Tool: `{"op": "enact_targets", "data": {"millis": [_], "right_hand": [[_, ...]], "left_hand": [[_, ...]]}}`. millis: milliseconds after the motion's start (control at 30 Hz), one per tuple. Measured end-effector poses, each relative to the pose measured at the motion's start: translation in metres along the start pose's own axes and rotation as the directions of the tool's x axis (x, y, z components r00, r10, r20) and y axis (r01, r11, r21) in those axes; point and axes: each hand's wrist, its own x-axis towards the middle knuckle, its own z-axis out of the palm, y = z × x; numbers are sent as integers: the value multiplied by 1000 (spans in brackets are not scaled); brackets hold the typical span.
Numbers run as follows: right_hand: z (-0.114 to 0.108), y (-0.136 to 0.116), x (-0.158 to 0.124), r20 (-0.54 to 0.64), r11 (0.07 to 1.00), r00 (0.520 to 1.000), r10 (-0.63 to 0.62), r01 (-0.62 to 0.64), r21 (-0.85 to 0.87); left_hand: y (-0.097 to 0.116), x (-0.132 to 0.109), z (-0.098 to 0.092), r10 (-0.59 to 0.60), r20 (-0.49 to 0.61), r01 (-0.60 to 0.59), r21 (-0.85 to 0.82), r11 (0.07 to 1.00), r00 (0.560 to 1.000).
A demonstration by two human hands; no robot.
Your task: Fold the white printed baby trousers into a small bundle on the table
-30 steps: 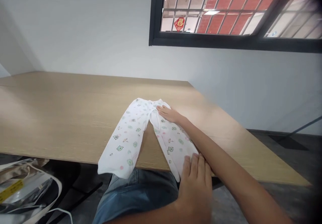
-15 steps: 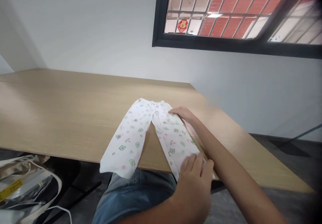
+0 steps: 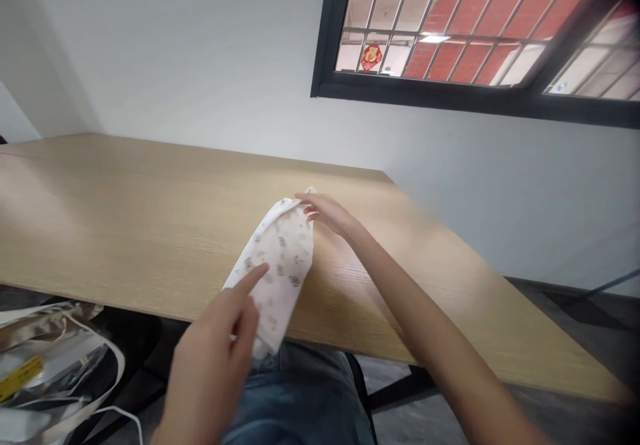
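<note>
White printed trousers [image 3: 290, 251], folded lengthwise, on table [image 3: 125, 231]

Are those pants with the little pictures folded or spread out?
Folded over: the pants show just one leg's width now, where two legs lay apart a moment ago.

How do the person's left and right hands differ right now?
The left hand is toward the near end of the printed pants; the right hand is at their far end. The left hand points one finger forward; the right hand has several bent. The left hand looks larger than the right hand. Both are bare.
</note>
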Motion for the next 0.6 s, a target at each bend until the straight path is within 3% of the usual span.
{"op": "enact_targets", "data": {"millis": [100,167,267,400,600], "right_hand": [[33,7,15,142,988,990,22,0,-154],[48,15,20,188,981,982,30,6,-192],[52,28,19,255,971,967,18,44,-237],[29,37,8,277,951,960,30,58,-303],[-13,36,-29,200,949,973,113,-47,-312]], "left_hand": [[-37,0,-8,-158,127,137,157,978,979],[-57,-1,-7,-136,177,98,212,972,975],[-69,-3,1,-28,137,-26,379,925,990],[-53,-14,20,116,66,-133,541,831,991],[-11,-32,43,263,141,-294,280,914,954]]}}
